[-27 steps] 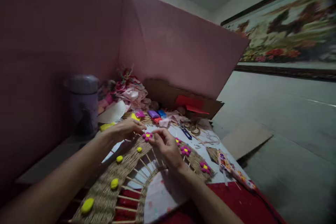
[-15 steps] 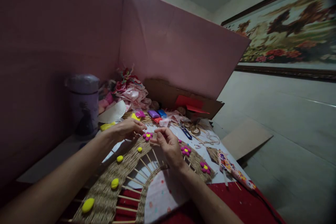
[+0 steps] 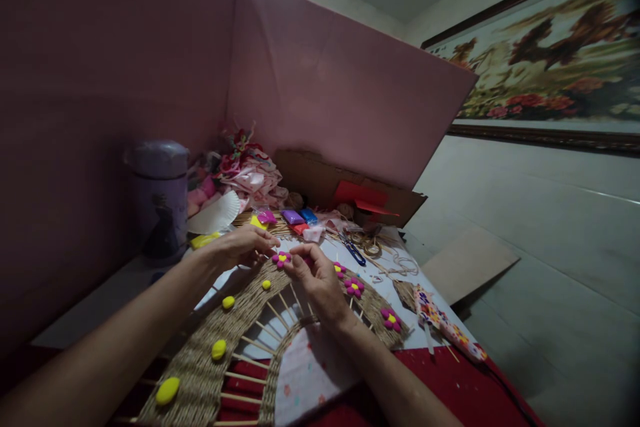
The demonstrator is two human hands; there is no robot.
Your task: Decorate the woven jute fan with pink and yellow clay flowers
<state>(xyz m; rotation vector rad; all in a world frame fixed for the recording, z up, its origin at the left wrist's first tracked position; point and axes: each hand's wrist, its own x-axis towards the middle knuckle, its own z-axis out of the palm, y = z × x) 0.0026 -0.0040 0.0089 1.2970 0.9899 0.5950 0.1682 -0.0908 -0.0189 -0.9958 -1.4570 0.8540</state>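
While the woven fan (image 3: 227, 327) spread its curved band over the bench (image 3: 367, 273), both hands met at the far part of its arch, on either side of a magenta flower (image 3: 281, 259) with a yellow centre. The left hand (image 3: 250, 245) came over the fan's far left edge with its fingertips and thumb drawn close together; whether they pinched anything could not be told. The right hand (image 3: 316, 275) reached across the fan's inner curve, fingers bent toward the thumb just beside that flower, and it could not be told whether they gripped it or only hovered there.

Three more magenta flowers (image 3: 354, 287) dotted the fan's right side, while four yellow pieces (image 3: 219, 349) ran down its left side. Within the fan's inner curve lay a pale spotted cloth (image 3: 310, 373). Beyond the fan were a purple packet (image 3: 293, 217), a blue packet (image 3: 309, 216) and, farther right, blue-handled scissors (image 3: 354, 251). A purple lidded container (image 3: 163, 207) stood beyond the fan to the left. Right of the fan lay a flower-patterned tool (image 3: 447, 330), and red cloth (image 3: 430, 380) showed under the fan's near side.
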